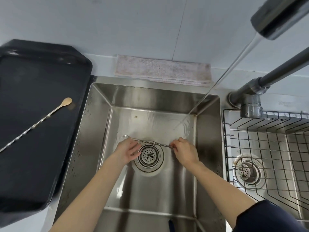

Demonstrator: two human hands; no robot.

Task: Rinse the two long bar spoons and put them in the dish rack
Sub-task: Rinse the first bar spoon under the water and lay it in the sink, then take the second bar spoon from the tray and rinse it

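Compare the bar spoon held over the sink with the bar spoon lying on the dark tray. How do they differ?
The held bar spoon is silver; the tray bar spoon has a gold-coloured bowl. The held one is gripped by the left hand and right hand inside the sink; the other lies untouched on the dark tray. The held one runs level across the picture; the tray one lies diagonally. Both have long, twisted stems.
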